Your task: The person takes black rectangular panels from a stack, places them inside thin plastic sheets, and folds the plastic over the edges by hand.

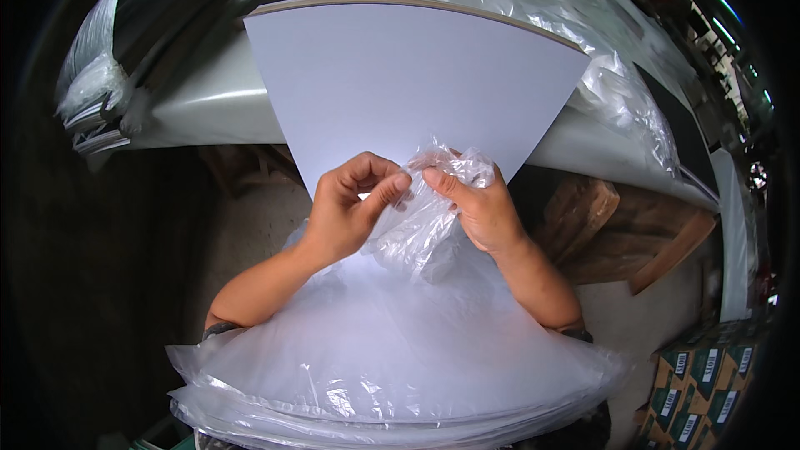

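Both of my hands are closed on the bunched edge of a clear plastic bag (421,229). My left hand (350,204) pinches the film between thumb and fingertips. Beside it, my right hand (483,208) grips the gathered film, its thumb pressed on top. Below my forearms, a stack of plastic-wrapped sheets (367,350) spreads across my lap. Beyond my hands lies a large white board (417,75), apparently the top of a stack with a brownish far edge. The near edge of that board is hidden behind my hands and the bag.
Crumpled clear plastic (617,92) lies on the table right of the board. At the left are more plastic-wrapped boards (100,108). A wooden crate or pallet piece (633,233) stands under the table at right. Printed cartons (700,383) are stacked at the lower right.
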Demonstrator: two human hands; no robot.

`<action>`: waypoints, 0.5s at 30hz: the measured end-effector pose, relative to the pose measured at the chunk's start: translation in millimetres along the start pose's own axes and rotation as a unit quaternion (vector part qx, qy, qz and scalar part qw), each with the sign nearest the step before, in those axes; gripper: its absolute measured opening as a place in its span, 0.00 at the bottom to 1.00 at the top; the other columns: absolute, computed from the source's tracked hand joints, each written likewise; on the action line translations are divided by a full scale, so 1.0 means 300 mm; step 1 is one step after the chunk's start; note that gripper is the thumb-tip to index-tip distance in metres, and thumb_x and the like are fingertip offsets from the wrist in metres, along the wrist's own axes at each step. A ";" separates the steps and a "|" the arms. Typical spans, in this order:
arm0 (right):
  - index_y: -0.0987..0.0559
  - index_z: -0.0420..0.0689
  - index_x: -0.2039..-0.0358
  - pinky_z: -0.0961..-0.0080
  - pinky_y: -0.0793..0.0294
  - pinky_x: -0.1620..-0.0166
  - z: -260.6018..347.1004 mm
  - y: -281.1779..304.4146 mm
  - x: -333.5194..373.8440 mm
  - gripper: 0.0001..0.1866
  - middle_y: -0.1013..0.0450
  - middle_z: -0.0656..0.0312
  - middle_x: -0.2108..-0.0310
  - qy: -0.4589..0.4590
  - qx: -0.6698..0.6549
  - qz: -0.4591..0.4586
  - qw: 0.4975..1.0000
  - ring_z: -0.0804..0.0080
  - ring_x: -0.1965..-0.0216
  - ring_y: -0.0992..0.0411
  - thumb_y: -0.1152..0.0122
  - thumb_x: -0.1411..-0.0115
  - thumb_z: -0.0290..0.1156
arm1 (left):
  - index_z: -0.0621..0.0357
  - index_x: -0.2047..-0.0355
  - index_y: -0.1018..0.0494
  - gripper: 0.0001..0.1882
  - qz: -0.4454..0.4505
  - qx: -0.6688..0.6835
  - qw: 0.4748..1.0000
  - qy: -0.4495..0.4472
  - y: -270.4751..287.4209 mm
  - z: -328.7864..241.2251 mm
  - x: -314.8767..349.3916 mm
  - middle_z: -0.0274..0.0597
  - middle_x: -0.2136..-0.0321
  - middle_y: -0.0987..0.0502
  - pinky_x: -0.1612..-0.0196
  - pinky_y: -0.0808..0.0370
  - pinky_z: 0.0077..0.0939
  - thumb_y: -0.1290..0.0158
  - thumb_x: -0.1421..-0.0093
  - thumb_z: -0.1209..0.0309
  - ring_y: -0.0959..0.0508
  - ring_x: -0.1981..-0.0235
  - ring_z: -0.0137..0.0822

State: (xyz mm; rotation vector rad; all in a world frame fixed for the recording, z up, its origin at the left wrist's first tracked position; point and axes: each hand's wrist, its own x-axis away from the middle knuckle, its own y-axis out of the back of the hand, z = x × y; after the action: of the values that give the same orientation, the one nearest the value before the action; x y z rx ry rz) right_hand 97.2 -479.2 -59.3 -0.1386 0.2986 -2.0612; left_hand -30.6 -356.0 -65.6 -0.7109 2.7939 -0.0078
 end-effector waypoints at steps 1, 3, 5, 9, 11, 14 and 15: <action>0.25 0.38 0.66 0.84 0.32 0.66 0.000 0.000 0.001 0.09 0.29 0.65 0.71 0.002 -0.012 0.004 1.000 0.82 0.70 0.32 0.43 0.45 0.29 | 0.64 0.73 0.30 0.09 -0.002 0.034 0.999 0.022 0.009 -0.010 -0.008 0.36 0.79 0.27 0.72 0.31 0.16 0.48 0.43 0.69 0.28 0.77 0.24; 0.25 0.38 0.68 0.84 0.32 0.65 0.002 -0.001 0.003 0.09 0.28 0.65 0.71 0.006 -0.036 0.012 0.999 0.83 0.68 0.32 0.41 0.46 0.30 | 0.63 0.75 0.31 0.09 0.025 0.083 0.996 0.027 0.038 -0.002 -0.010 0.35 0.80 0.28 0.73 0.32 0.15 0.49 0.43 0.69 0.30 0.78 0.23; 0.26 0.39 0.70 0.85 0.33 0.66 -0.034 0.008 -0.005 0.09 0.30 0.67 0.74 0.041 -0.040 -0.002 0.998 0.84 0.70 0.33 0.41 0.46 0.31 | 0.62 0.76 0.32 0.09 0.044 0.079 0.996 -0.003 0.056 0.028 -0.004 0.33 0.81 0.30 0.73 0.33 0.15 0.49 0.43 0.70 0.31 0.78 0.22; 0.27 0.41 0.74 0.87 0.37 0.69 0.001 -0.052 0.003 0.10 0.33 0.71 0.78 0.024 -0.089 -0.066 0.994 0.87 0.73 0.37 0.40 0.46 0.34 | 0.62 0.80 0.31 0.14 -0.035 -0.050 0.998 -0.023 -0.016 0.014 -0.002 0.32 0.85 0.31 0.76 0.35 0.15 0.51 0.41 0.66 0.32 0.80 0.21; 0.28 0.41 0.75 0.87 0.37 0.69 -0.013 -0.026 0.006 0.10 0.34 0.71 0.78 0.039 -0.079 -0.034 0.996 0.87 0.73 0.38 0.40 0.46 0.34 | 0.63 0.79 0.30 0.13 -0.028 -0.063 0.998 -0.006 -0.001 0.009 0.004 0.33 0.84 0.29 0.75 0.34 0.15 0.51 0.41 0.66 0.31 0.79 0.21; 0.28 0.42 0.75 0.86 0.37 0.69 -0.051 0.001 -0.001 0.10 0.34 0.71 0.78 0.049 -0.102 0.002 0.994 0.86 0.73 0.38 0.40 0.46 0.34 | 0.64 0.77 0.28 0.13 -0.021 -0.110 0.994 -0.012 -0.001 0.002 0.008 0.34 0.82 0.27 0.75 0.33 0.16 0.52 0.41 0.67 0.30 0.79 0.22; 0.27 0.42 0.75 0.86 0.37 0.69 -0.057 0.004 -0.002 0.10 0.34 0.70 0.77 0.051 -0.115 0.011 0.992 0.86 0.74 0.37 0.40 0.46 0.34 | 0.64 0.76 0.27 0.13 -0.019 -0.130 0.991 -0.020 -0.002 0.001 0.008 0.35 0.81 0.27 0.74 0.33 0.16 0.52 0.41 0.67 0.30 0.78 0.22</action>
State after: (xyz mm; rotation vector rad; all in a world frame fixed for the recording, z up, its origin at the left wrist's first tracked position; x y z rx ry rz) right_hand 94.7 -476.8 -76.0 -0.1704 0.5987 -2.0096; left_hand -32.3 -357.7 -66.5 -0.8131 2.7709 0.3659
